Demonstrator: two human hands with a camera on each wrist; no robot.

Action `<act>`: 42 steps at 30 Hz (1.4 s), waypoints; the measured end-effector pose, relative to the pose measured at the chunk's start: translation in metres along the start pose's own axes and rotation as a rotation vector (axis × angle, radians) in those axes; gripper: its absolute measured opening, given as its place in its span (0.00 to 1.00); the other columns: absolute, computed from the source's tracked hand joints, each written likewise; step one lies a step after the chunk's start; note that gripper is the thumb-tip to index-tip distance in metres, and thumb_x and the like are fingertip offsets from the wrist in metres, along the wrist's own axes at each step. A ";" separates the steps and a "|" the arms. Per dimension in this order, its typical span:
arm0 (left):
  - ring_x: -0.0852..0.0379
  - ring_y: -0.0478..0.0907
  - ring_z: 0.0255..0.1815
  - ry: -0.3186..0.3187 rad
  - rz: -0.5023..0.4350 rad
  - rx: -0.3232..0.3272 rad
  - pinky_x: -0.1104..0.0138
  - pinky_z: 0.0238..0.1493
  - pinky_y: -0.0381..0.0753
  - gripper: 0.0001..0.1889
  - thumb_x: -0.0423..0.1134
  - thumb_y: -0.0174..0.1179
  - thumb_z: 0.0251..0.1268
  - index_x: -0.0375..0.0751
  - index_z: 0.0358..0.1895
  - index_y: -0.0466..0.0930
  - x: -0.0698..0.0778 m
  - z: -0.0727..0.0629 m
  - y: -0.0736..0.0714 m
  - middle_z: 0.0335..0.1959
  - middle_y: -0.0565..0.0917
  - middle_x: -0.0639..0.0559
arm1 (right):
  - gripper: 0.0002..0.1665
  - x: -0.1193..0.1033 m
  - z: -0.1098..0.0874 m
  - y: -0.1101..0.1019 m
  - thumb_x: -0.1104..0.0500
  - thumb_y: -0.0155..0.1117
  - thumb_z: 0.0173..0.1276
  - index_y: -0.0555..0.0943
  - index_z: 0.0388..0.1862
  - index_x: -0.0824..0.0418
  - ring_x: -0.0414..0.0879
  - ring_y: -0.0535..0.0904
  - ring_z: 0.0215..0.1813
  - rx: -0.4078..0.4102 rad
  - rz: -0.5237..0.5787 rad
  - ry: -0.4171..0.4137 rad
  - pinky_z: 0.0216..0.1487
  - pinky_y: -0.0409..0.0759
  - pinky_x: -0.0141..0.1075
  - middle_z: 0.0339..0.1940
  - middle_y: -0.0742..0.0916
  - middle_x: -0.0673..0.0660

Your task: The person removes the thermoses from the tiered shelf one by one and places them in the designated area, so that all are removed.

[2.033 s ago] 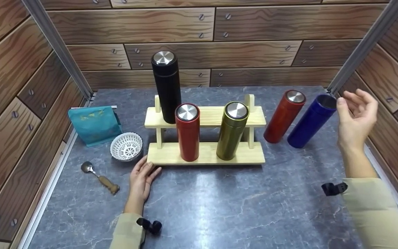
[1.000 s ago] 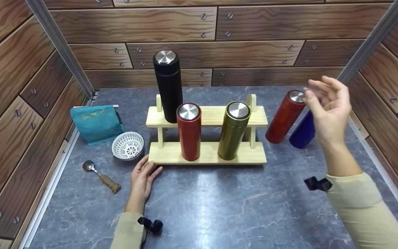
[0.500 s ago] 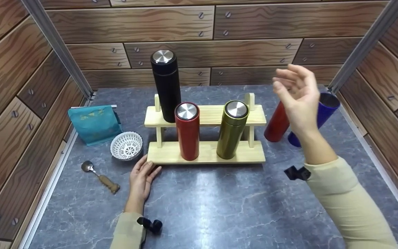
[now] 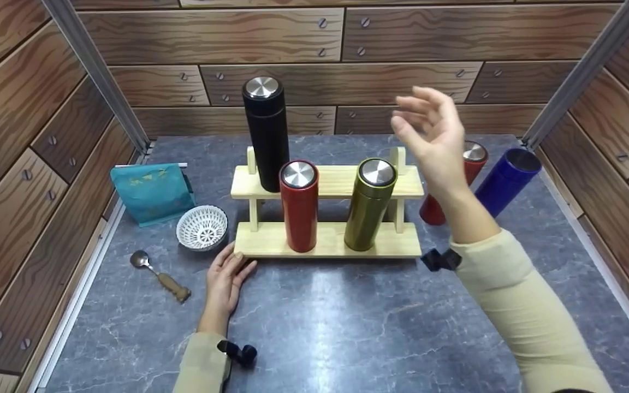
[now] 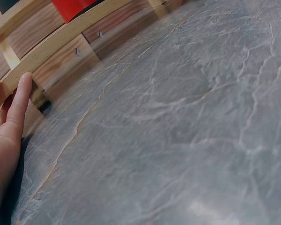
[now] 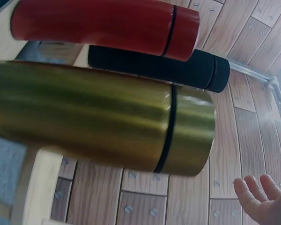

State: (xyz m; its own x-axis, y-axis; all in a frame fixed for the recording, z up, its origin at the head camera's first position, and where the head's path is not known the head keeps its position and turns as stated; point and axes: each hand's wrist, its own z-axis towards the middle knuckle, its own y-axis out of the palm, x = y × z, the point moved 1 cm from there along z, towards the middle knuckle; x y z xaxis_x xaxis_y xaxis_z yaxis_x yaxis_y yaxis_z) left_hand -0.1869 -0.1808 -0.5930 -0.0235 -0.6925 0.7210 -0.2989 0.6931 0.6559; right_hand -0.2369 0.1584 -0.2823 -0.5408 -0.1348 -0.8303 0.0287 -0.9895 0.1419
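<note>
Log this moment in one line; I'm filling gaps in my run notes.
left hand: open, touching rack front corner | right hand: open, raised in the air above the gold flask, holding nothing | blue flask: lidless on the table

Grey marble-veined counter [image 4: 347, 327]; pale wood rack [image 4: 328, 240] carrying a black flask [image 4: 265, 142], a red flask [image 4: 299, 210] and an olive-gold flask [image 4: 366, 213], all silver-capped; beside it a second red flask [image 4: 470, 164] and a cobalt-blue flask [image 4: 505, 180]; teal pouch [image 4: 150, 194]; white lattice bowl [image 4: 201, 228]; cream sleeves.
</note>
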 end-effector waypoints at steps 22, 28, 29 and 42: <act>0.49 0.77 0.49 0.003 0.018 0.012 0.52 0.51 0.80 0.27 0.24 0.55 0.62 0.33 0.65 0.62 -0.001 0.000 0.001 0.57 0.71 0.41 | 0.32 0.008 0.027 0.068 0.67 0.69 0.55 0.68 0.58 0.63 0.54 0.76 0.51 -0.169 -0.065 0.147 0.51 0.80 0.41 0.52 0.79 0.61; 0.49 0.78 0.48 0.007 0.004 0.015 0.52 0.50 0.80 0.25 0.23 0.54 0.63 0.33 0.64 0.63 -0.001 0.000 0.000 0.54 0.73 0.41 | 0.36 0.017 0.030 0.086 0.66 0.72 0.53 0.67 0.59 0.62 0.53 0.76 0.52 -0.220 -0.040 0.204 0.50 0.81 0.40 0.53 0.79 0.59; 0.49 0.78 0.48 0.008 0.011 0.012 0.52 0.50 0.80 0.25 0.23 0.54 0.63 0.32 0.64 0.63 -0.001 0.000 0.000 0.55 0.72 0.41 | 0.36 0.018 0.031 0.089 0.65 0.73 0.52 0.67 0.60 0.62 0.53 0.75 0.52 -0.223 -0.038 0.211 0.51 0.80 0.40 0.53 0.79 0.59; 0.49 0.77 0.49 0.026 0.028 -0.007 0.52 0.50 0.80 0.26 0.25 0.55 0.63 0.32 0.65 0.61 0.000 0.000 -0.001 0.56 0.71 0.40 | 0.44 0.042 0.040 0.118 0.61 0.74 0.51 0.63 0.65 0.59 0.51 0.72 0.57 -0.262 -0.135 0.252 0.55 0.76 0.37 0.58 0.75 0.58</act>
State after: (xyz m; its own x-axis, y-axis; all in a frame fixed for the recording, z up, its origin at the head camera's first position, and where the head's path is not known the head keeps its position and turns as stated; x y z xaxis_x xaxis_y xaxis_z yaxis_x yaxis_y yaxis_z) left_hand -0.1869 -0.1816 -0.5932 -0.0074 -0.6672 0.7448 -0.2915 0.7139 0.6366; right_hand -0.2896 0.0384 -0.2792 -0.3314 0.0208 -0.9433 0.2026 -0.9749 -0.0927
